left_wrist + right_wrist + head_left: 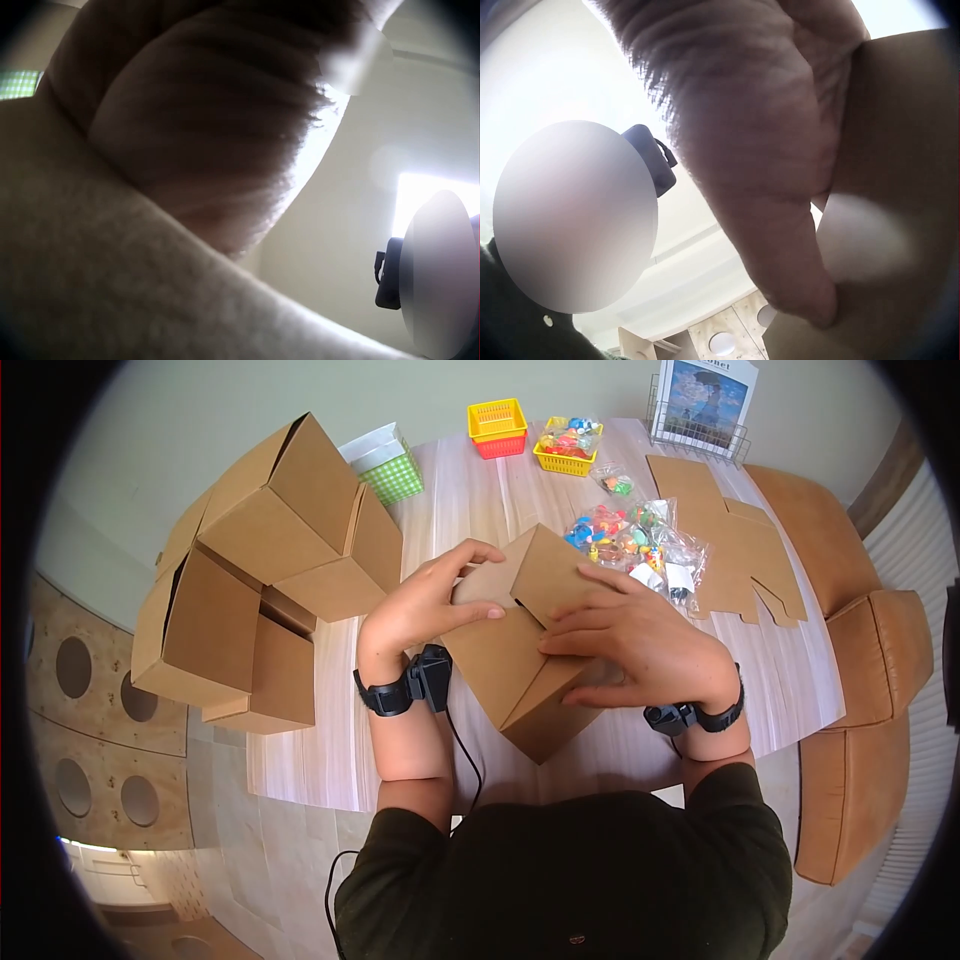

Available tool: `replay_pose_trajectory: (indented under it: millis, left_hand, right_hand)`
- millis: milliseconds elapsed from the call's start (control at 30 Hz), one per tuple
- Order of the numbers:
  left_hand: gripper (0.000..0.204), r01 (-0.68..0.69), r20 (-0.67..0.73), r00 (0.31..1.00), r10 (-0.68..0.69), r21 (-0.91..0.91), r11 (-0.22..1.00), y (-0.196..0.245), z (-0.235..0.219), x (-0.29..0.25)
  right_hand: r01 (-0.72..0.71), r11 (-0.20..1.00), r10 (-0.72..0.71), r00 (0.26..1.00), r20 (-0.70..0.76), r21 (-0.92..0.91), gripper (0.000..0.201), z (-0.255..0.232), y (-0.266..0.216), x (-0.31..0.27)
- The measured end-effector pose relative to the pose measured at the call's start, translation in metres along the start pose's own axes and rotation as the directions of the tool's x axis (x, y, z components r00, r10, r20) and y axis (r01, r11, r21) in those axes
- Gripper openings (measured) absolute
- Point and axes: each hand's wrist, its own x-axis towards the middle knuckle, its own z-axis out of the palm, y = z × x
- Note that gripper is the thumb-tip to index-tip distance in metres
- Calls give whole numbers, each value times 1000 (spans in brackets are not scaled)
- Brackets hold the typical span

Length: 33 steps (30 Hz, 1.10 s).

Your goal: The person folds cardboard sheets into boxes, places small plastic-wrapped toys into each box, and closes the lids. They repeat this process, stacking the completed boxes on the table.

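Note:
A brown cardboard box (490, 660) stands at an angle close to the person's body, its top flaps folded over with a small dark gap where they meet. The left hand (430, 595) holds the box's left side, thumb lying on the top and fingers bent over the far edge. On the other side the right hand (640, 640) grips the box, with fingers spread over the top flap and the thumb against the near side. In the right wrist view that thumb (802, 289) presses on the cardboard. The left wrist view shows mostly palm above a blurred box surface (90, 240).
Several assembled cardboard boxes (290, 530) are stacked at the left. Bagged small toys (640, 545) and a flat cardboard sheet (740, 550) lie to the right. Behind are yellow baskets (497, 422), a green checked container (393, 475) and a wire rack (700, 435). A brown sofa (860, 660) borders the table.

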Motion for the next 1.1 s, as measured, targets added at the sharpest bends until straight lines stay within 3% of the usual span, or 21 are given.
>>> replay_pose_trajectory:
  millis: [100, 200, 300, 400, 433, 533, 600, 633, 667, 800, 900, 1000, 1067, 1100]
  left_hand:
    - [66, 76, -54, 996, -77, -13, 997, -3, -7, -5]
    - [80, 36, 38, 999, -29, -188, 981, -7, -28, -19]
    - [91, 21, 30, 999, -12, -337, 941, -12, -41, -36]
    - [95, 128, 41, 992, -121, -336, 933, -17, -42, -36]
    - [93, 154, 40, 988, -150, -349, 924, -21, -40, -34]
    - [75, 55, -13, 998, -58, -162, 985, -43, -33, -17]
    - [66, 183, -74, 977, -201, -201, 962, -32, -32, -14]
    - [62, 245, -99, 957, -272, -223, 943, -25, -32, -11]
    - [65, 160, -153, 972, -178, -123, 979, -41, -29, -8]
    - [57, 190, -261, 926, -273, -303, 934, -55, -29, -5]
    - [59, 238, -347, 863, -368, -363, 901, -60, -31, -4]
    - [60, 298, -366, 821, -439, -381, 875, -63, -32, -2]
    - [58, 365, -338, 806, -485, -360, 858, -58, -34, -1]
    - [52, 270, -398, 835, -380, -306, 913, -76, -31, 0]
  right_hand:
    - [34, 999, -38, 982, -184, -28, 61, -1, 11, 0]
    - [-83, 991, 106, 965, -239, 102, 73, -7, 26, -5]
    - [-304, 940, 340, 883, -322, 158, 74, -1, 50, -12]
    - [-617, 759, 634, 773, -20, 206, 65, -7, 70, -8]
    - [-600, 766, 611, 791, 26, 233, 63, 1, 87, -7]
    - [-564, 744, 560, 819, 127, 358, 61, 26, 123, -5]
    - [-557, 671, 566, 811, 146, 490, 60, 28, 123, -1]
    - [-533, 682, 549, 825, 130, 500, 55, 28, 127, 0]
    - [-510, 691, 533, 838, 116, 512, 51, 28, 131, 1]
    - [-396, 661, 498, 867, 21, 638, 42, 19, 127, 1]
    - [-331, 515, 543, 840, -1, 791, 50, 9, 120, -3]
    - [-67, 466, 406, 902, -146, 882, 55, 11, 124, -7]
    - [-9, 461, 298, 943, -145, 887, 65, 12, 130, -6]
    - [19, 455, 243, 959, -145, 890, 70, 12, 132, -7]
